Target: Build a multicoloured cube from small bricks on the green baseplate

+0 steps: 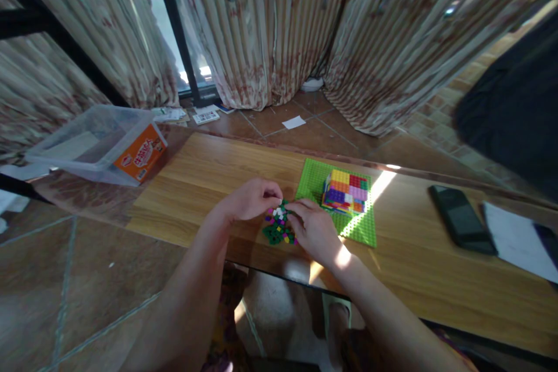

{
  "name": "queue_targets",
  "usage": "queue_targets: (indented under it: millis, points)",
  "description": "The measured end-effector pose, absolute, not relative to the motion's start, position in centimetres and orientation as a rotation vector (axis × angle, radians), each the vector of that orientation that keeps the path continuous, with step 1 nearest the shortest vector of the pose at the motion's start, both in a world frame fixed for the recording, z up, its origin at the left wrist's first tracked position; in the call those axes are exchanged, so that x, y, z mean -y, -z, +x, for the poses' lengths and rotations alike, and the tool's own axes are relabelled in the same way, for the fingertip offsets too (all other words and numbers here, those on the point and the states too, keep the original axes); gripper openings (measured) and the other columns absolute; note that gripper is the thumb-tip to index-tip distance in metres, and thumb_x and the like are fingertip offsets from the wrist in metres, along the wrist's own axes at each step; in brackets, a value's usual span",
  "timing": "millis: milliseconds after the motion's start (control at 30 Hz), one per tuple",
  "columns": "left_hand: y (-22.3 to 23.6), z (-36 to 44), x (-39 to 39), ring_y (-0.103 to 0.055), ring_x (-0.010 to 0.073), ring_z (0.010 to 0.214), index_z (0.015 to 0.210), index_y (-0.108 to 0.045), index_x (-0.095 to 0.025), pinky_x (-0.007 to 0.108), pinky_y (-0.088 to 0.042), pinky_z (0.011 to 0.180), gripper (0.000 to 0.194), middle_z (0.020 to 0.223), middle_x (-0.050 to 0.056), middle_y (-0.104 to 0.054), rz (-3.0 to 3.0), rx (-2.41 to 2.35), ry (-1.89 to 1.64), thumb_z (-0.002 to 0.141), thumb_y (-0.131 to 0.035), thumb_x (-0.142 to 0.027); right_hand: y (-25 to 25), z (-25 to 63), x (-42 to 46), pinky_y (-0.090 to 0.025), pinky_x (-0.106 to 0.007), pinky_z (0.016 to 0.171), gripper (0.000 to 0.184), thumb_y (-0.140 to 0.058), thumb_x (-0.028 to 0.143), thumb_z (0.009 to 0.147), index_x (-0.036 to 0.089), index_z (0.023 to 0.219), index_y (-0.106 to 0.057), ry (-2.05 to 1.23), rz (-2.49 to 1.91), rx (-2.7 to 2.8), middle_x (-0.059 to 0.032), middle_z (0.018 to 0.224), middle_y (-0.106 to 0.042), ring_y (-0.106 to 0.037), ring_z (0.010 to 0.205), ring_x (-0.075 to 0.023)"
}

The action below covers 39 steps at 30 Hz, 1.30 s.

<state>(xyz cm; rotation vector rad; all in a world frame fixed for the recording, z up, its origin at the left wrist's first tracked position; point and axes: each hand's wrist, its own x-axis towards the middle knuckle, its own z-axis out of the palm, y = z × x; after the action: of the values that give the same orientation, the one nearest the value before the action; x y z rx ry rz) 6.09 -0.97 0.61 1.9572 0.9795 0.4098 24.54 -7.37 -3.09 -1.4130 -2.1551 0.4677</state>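
Note:
On the wooden table lies a small pile of toy plant pieces (275, 233), dark green with white, magenta and yellow bits. Over its far left side my left hand (253, 199) has its thumb and forefinger pinched together; whatever is between them is too small to name. My right hand (313, 228) reaches in from the right, fingers curled at the pile's top beside a dark green bit. What its fingertips hold, if anything, is hidden. Just right of that hand, a boxy multicoloured brick build (346, 190) stands on a bright green studded baseplate (311, 177).
A dark phone (462, 218) and a white paper (514, 241) lie at the table's right, with another dark object at the edge. Left of the table sits a clear plastic bin (98, 148) with an orange label. Striped curtains (270, 29) hang behind; papers lie on the tiled floor.

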Motion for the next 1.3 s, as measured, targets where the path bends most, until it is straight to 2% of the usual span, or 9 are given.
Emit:
queue_targets:
  millis: [200, 367, 467, 633, 800, 967, 1067, 1200, 1300]
  points:
    - [-0.7, 6.9, 1.1, -0.056, 0.0105, 0.066, 0.085, -0.066, -0.013, 0.021, -0.044, 0.063, 0.019, 0.074, 0.001, -0.065, 1.831, -0.963, -0.564, 0.081, -0.055, -0.028, 1.3, 25.5, 7.9, -0.051, -0.029, 0.072, 0.021, -0.047, 0.022, 0.089, 0.021, 0.096, -0.067, -0.448, -1.441, 1.847, -0.0046, 0.087, -0.067, -0.063, 0.078, -0.0164]
    - [-1.0, 9.0, 1.6, -0.058, 0.0095, 0.069, 0.086, -0.065, -0.012, 0.02, -0.045, 0.064, 0.016, 0.076, 0.001, -0.066, 1.594, -0.799, -0.58, 0.08, -0.06, -0.026, 0.0, 26.3, 8.4, -0.052, -0.03, 0.079, 0.023, -0.05, 0.026, 0.089, 0.025, 0.106, -0.065, -0.511, -1.341, 1.735, -0.0039, 0.094, -0.068, -0.065, 0.085, -0.016]
    - [-1.6, 9.9, 2.0, -0.06, 0.0096, 0.072, 0.085, -0.065, -0.012, 0.021, -0.048, 0.069, 0.015, 0.079, 0.002, -0.067, 1.452, -0.687, -0.554, 0.077, -0.065, -0.024, -0.2, 26.6, 8.6, -0.053, -0.03, 0.078, 0.021, -0.051, 0.026, 0.089, 0.025, 0.101, -0.068, -0.598, -1.221, 1.643, -0.0036, 0.092, -0.069, -0.065, 0.084, -0.015]
    - [-2.0, 10.7, 2.4, -0.06, 0.0084, 0.065, 0.082, -0.064, -0.012, 0.02, -0.048, 0.063, 0.017, 0.072, 0.001, -0.066, 1.317, -0.69, -0.558, 0.075, -0.069, -0.027, -0.7, 27.3, 9.1, -0.053, -0.028, 0.069, 0.011, -0.06, 0.028, 0.084, 0.024, 0.087, -0.07, -0.733, -1.129, 1.481, -0.0016, 0.083, -0.068, -0.064, 0.078, -0.0139]
    - [-1.8, 11.9, 2.6, -0.058, 0.0068, 0.057, 0.075, -0.062, -0.012, 0.019, -0.047, 0.059, 0.02, 0.063, -0.002, -0.064, 1.218, -0.671, -0.563, 0.069, -0.074, -0.027, -1.3, 28.3, 9.7, -0.051, -0.027, 0.066, 0.009, -0.062, 0.026, 0.082, 0.022, 0.086, -0.069, -0.817, -1.198, 1.469, -0.0003, 0.08, -0.068, -0.062, 0.072, -0.0127]
    - [-1.5, 13.9, 2.9, -0.056, 0.006, 0.053, 0.07, -0.061, -0.012, 0.02, -0.046, 0.056, 0.026, 0.061, -0.003, -0.063, 1.158, -0.697, -0.593, 0.062, -0.079, -0.028, -1.4, 29.8, 9.8, -0.05, -0.028, 0.069, 0.009, -0.062, 0.027, 0.081, 0.022, 0.086, -0.068, -0.819, -1.227, 1.526, -0.0012, 0.082, -0.067, -0.061, 0.076, -0.0139]
    - [-1.1, 14.8, 3.0, -0.056, 0.0066, 0.055, 0.07, -0.062, -0.012, 0.021, -0.046, 0.059, 0.026, 0.062, -0.002, -0.063, 1.146, -0.694, -0.62, 0.062, -0.078, -0.031, -1.0, 31.0, 9.5, -0.049, -0.028, 0.068, 0.009, -0.062, 0.028, 0.081, 0.022, 0.086, -0.067, -0.78, -1.268, 1.539, -0.0007, 0.081, -0.067, -0.06, 0.075, -0.0138]
    - [-0.7, 15.3, 2.5, -0.057, 0.008, 0.06, 0.072, -0.064, -0.012, 0.022, -0.046, 0.063, 0.023, 0.066, 0.001, -0.065, 1.184, -0.752, -0.756, 0.07, -0.07, -0.034, -0.4, 33.0, 8.9, -0.047, -0.03, 0.072, 0.009, -0.063, 0.029, 0.08, 0.022, 0.082, -0.067, -0.549, -1.479, 1.495, -0.0005, 0.083, -0.068, -0.061, 0.076, -0.0151]
    - [-0.2, 15.2, 1.7, -0.055, 0.0077, 0.059, 0.071, -0.063, -0.013, 0.021, -0.044, 0.062, 0.018, 0.066, 0.0, -0.064, 1.225, -0.886, -0.925, 0.073, -0.066, -0.031, -0.2, 34.1, 8.5, -0.046, -0.028, 0.065, 0.012, -0.062, 0.033, 0.08, 0.022, 0.079, -0.067, -0.422, -1.614, 1.463, -0.0004, 0.079, -0.068, -0.058, 0.067, -0.0142]
